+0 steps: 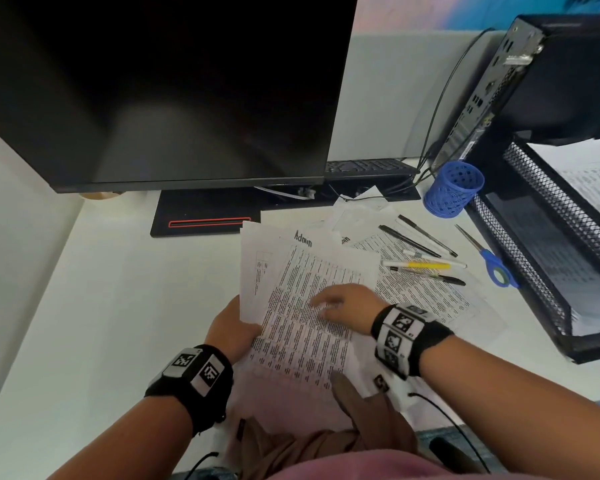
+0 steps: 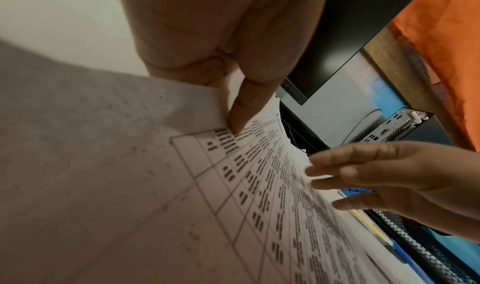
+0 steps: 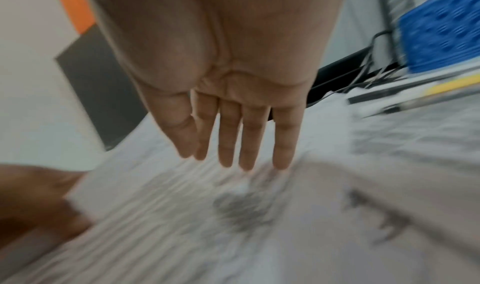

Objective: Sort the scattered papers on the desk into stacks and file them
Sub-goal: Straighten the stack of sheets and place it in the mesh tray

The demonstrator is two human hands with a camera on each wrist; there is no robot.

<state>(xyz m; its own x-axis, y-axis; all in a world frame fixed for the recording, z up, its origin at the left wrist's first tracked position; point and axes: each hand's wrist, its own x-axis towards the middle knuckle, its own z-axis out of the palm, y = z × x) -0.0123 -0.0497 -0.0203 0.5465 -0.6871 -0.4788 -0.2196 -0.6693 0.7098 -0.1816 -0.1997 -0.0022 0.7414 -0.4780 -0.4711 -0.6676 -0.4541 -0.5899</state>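
Observation:
A fanned bundle of printed sheets (image 1: 302,306) with dense tables, one headed "Admin", is lifted over the desk's front middle. My left hand (image 1: 234,327) pinches its left edge, thumb (image 2: 244,107) on top of the printed sheet (image 2: 272,196). My right hand (image 1: 343,303) hovers flat over the top sheet, its fingers (image 3: 246,142) straight and together above the blurred paper (image 3: 207,216). More printed papers (image 1: 426,296) lie spread on the desk to the right, under several pens.
A black mesh file tray (image 1: 548,244) with papers stands at the right, beside a blue pen cup (image 1: 454,190) and blue-handled scissors (image 1: 489,259). Several pens (image 1: 426,265) lie on the loose papers. A dark monitor (image 1: 174,91) fills the back; a computer case (image 1: 534,81) is back right.

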